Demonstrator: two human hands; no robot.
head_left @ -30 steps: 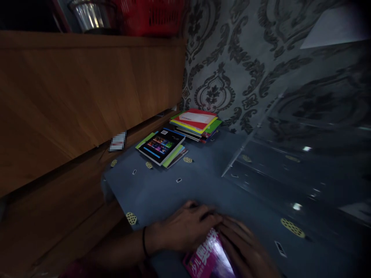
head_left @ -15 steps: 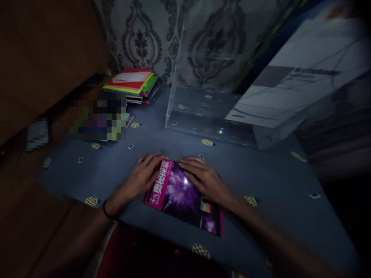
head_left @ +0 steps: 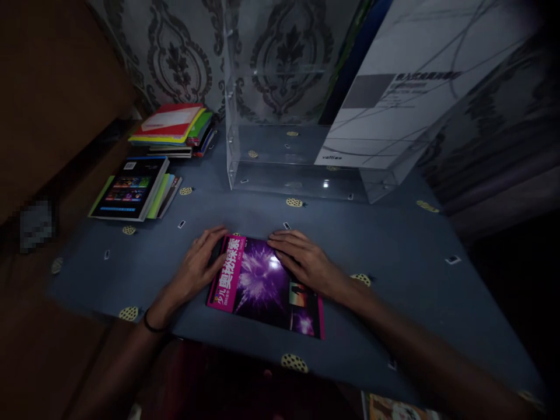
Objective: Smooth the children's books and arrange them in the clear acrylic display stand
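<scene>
A book [head_left: 262, 286] with a purple starburst cover and a magenta strip of Chinese lettering lies flat near the front of the desk. Along its left edge rests my left hand [head_left: 196, 265], fingers stretched forward and thumb held apart, touching the edge. My right hand [head_left: 306, 259] lies palm down over the cover's upper right part, its fingers extended and covering some of the picture. Both hands are open. A black band circles my left wrist.
A clear acrylic stand [head_left: 297, 181] holding a large white booklet [head_left: 380, 116] stands at the back. To the left are a black-covered book [head_left: 131, 189] on others and a stack of colourful books [head_left: 170, 125]. The desk [head_left: 411, 280] has a patterned blue-grey cover.
The view has shifted, so the scene sits further left and slightly higher. My left hand has eased slightly outward from the book's left edge; my right hand stays on the cover.
</scene>
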